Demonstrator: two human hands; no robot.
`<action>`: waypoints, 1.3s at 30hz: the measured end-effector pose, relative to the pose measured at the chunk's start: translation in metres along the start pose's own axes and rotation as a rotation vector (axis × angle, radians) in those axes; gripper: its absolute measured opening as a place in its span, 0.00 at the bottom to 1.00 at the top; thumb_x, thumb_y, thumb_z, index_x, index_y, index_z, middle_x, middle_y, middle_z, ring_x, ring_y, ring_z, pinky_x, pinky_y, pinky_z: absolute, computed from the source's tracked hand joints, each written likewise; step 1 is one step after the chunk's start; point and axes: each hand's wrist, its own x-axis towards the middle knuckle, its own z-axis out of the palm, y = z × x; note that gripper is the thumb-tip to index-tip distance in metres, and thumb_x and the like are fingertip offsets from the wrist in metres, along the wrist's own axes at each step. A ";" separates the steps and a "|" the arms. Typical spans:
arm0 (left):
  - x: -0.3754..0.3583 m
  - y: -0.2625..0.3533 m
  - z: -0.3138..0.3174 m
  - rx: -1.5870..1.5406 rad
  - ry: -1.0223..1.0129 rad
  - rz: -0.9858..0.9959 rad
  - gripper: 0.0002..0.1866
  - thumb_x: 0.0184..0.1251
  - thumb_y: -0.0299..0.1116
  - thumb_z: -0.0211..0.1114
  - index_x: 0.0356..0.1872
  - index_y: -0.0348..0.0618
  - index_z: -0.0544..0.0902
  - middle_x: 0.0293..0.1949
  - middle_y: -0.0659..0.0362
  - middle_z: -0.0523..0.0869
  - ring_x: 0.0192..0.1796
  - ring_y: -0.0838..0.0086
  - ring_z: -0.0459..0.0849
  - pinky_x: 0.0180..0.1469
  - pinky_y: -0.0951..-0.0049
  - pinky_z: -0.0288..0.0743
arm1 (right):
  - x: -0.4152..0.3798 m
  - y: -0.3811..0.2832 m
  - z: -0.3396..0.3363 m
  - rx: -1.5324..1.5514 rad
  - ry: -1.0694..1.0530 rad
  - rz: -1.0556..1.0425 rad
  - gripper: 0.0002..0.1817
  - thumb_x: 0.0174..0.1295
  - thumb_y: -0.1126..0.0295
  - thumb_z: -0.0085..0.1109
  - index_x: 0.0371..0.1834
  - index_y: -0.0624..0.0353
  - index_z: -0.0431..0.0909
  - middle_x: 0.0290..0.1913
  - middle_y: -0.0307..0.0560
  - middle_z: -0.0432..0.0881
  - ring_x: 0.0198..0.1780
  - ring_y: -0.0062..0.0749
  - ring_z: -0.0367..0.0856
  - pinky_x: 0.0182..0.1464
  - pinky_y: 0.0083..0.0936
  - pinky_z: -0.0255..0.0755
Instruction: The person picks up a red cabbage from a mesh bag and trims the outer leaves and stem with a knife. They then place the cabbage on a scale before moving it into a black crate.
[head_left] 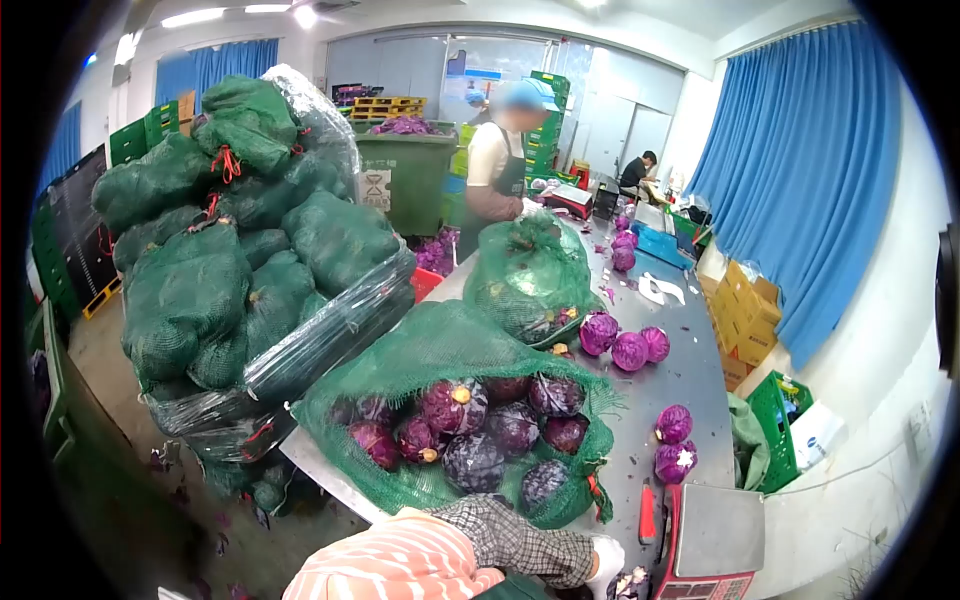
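Note:
My left hand [606,563], in a white glove, reaches in from the lower left at the bottom edge of the head view. A plaid oversleeve covers its forearm. Its fingers run down toward the frame edge, too cut off to show a grip. Beside them lie purple and whitish cabbage pieces [630,580]. My right hand is out of sight. Just beyond the forearm, a green mesh bag [420,350] lies with its mouth spread, showing several red cabbages [473,462]. A red-handled knife or cutter [647,512] rests left of a red scale [718,530].
Two red cabbages [675,462] sit behind the scale; several more [630,351] stand farther along the metal table [690,375]. Another mesh bag [530,275] is behind the spread one. Stacked full bags [190,290] rise at left. A co-worker [495,175] stands across the table.

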 end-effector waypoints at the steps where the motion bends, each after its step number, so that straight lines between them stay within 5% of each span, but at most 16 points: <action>1: 0.000 -0.003 -0.001 -0.019 0.012 -0.007 0.31 0.34 0.65 0.75 0.24 0.43 0.89 0.25 0.50 0.87 0.34 0.60 0.88 0.43 0.61 0.81 | 0.001 -0.001 -0.001 0.031 -0.007 0.014 0.31 0.59 0.71 0.51 0.69 0.65 0.63 0.67 0.73 0.64 0.68 0.62 0.63 0.64 0.58 0.61; 5: 0.022 -0.011 0.010 -0.118 -0.026 -0.099 0.38 0.27 0.63 0.78 0.31 0.35 0.88 0.33 0.47 0.88 0.40 0.55 0.88 0.44 0.61 0.82 | 0.001 0.000 -0.003 0.128 -0.029 0.061 0.31 0.58 0.71 0.51 0.68 0.63 0.64 0.67 0.74 0.64 0.69 0.63 0.62 0.65 0.58 0.60; 14: 0.020 -0.018 -0.019 -0.187 -0.111 0.009 0.38 0.35 0.67 0.71 0.34 0.37 0.88 0.28 0.43 0.86 0.34 0.55 0.87 0.44 0.59 0.80 | -0.016 0.022 0.036 0.288 -0.070 0.069 0.31 0.56 0.71 0.51 0.67 0.58 0.66 0.66 0.75 0.64 0.70 0.67 0.60 0.68 0.57 0.58; 15: 0.023 -0.019 -0.023 -0.185 -0.167 0.008 0.38 0.35 0.67 0.70 0.33 0.38 0.88 0.28 0.43 0.86 0.33 0.56 0.87 0.43 0.59 0.80 | -0.016 0.017 0.022 0.266 -0.218 0.131 0.36 0.57 0.71 0.49 0.73 0.47 0.60 0.73 0.70 0.53 0.75 0.67 0.48 0.71 0.61 0.48; 16: 0.027 -0.019 -0.022 -0.166 -0.186 0.013 0.38 0.35 0.68 0.70 0.32 0.38 0.88 0.28 0.43 0.86 0.33 0.56 0.87 0.42 0.59 0.80 | -0.003 -0.011 -0.060 0.488 -0.309 0.190 0.32 0.57 0.69 0.49 0.70 0.55 0.64 0.70 0.71 0.60 0.72 0.70 0.54 0.68 0.66 0.51; 17: 0.027 -0.020 -0.021 -0.122 -0.196 0.013 0.38 0.33 0.68 0.70 0.31 0.37 0.88 0.28 0.44 0.87 0.33 0.57 0.88 0.42 0.59 0.81 | -0.022 -0.001 0.008 0.154 -0.264 0.116 0.28 0.59 0.69 0.49 0.64 0.65 0.69 0.58 0.71 0.75 0.65 0.71 0.66 0.70 0.63 0.49; 19: 0.031 -0.016 0.014 0.000 -0.074 0.117 0.43 0.29 0.66 0.73 0.37 0.32 0.86 0.38 0.42 0.86 0.41 0.55 0.86 0.42 0.57 0.82 | 0.006 -0.043 -0.162 0.808 -0.740 0.668 0.19 0.62 0.75 0.44 0.55 0.69 0.74 0.28 0.59 0.84 0.20 0.48 0.83 0.30 0.41 0.81; 20: 0.022 -0.005 0.019 0.066 0.009 0.094 0.46 0.31 0.64 0.73 0.43 0.27 0.81 0.42 0.41 0.83 0.44 0.52 0.84 0.42 0.57 0.82 | -0.015 -0.036 -0.126 0.959 -0.592 0.694 0.17 0.64 0.76 0.39 0.50 0.72 0.75 0.29 0.60 0.84 0.12 0.40 0.79 0.11 0.30 0.71; 21: 0.023 0.001 0.031 0.080 0.030 0.094 0.46 0.35 0.63 0.71 0.45 0.25 0.79 0.41 0.40 0.81 0.44 0.51 0.83 0.45 0.59 0.80 | -0.016 -0.034 -0.119 0.956 -0.654 0.788 0.19 0.63 0.68 0.51 0.53 0.72 0.73 0.34 0.68 0.84 0.28 0.53 0.86 0.36 0.42 0.80; 23: 0.020 0.009 0.036 0.160 0.109 0.058 0.42 0.41 0.63 0.67 0.42 0.26 0.79 0.38 0.41 0.81 0.43 0.52 0.83 0.41 0.52 0.80 | -0.027 -0.044 -0.062 0.610 -0.429 0.743 0.19 0.62 0.67 0.55 0.51 0.70 0.74 0.40 0.72 0.83 0.41 0.58 0.85 0.43 0.45 0.79; 26: 0.011 0.014 0.013 0.131 -0.013 0.013 0.46 0.39 0.64 0.69 0.46 0.26 0.76 0.43 0.38 0.80 0.49 0.50 0.81 0.51 0.57 0.76 | -0.029 -0.047 -0.054 0.650 -0.282 0.712 0.21 0.55 0.66 0.65 0.43 0.72 0.71 0.34 0.70 0.83 0.40 0.60 0.84 0.41 0.46 0.79; 33: 0.000 -0.016 0.004 0.183 -0.044 0.107 0.50 0.37 0.71 0.69 0.47 0.27 0.75 0.46 0.44 0.80 0.52 0.51 0.79 0.53 0.59 0.77 | -0.061 -0.093 -0.080 0.652 -0.137 0.783 0.10 0.61 0.70 0.48 0.38 0.69 0.70 0.30 0.71 0.81 0.35 0.64 0.83 0.40 0.53 0.78; 34: -0.002 -0.016 0.002 0.183 -0.051 0.147 0.50 0.37 0.70 0.70 0.48 0.28 0.74 0.47 0.44 0.80 0.53 0.51 0.79 0.53 0.58 0.77 | -0.051 -0.090 -0.064 0.628 -0.081 0.791 0.11 0.60 0.71 0.47 0.39 0.70 0.71 0.30 0.72 0.81 0.36 0.63 0.84 0.39 0.53 0.77; 35: -0.006 -0.017 0.001 0.186 -0.055 0.184 0.51 0.37 0.69 0.70 0.50 0.28 0.74 0.48 0.44 0.79 0.54 0.51 0.78 0.54 0.58 0.76 | -0.033 -0.084 -0.058 0.594 -0.316 0.820 0.16 0.61 0.73 0.46 0.48 0.71 0.73 0.37 0.70 0.83 0.42 0.60 0.84 0.46 0.49 0.78; 38: -0.031 -0.031 0.012 0.130 0.061 0.291 0.56 0.36 0.65 0.74 0.62 0.32 0.67 0.59 0.41 0.73 0.62 0.48 0.72 0.59 0.56 0.74 | -0.030 -0.090 -0.013 0.689 -0.107 0.835 0.20 0.60 0.72 0.45 0.53 0.74 0.70 0.33 0.71 0.81 0.38 0.66 0.82 0.39 0.53 0.77; 39: -0.038 -0.044 0.017 0.077 0.109 0.289 0.57 0.37 0.64 0.73 0.65 0.31 0.65 0.64 0.40 0.69 0.68 0.48 0.67 0.64 0.56 0.71 | -0.039 -0.092 -0.008 0.673 0.085 0.741 0.16 0.65 0.70 0.47 0.52 0.69 0.72 0.32 0.65 0.83 0.32 0.57 0.85 0.34 0.46 0.79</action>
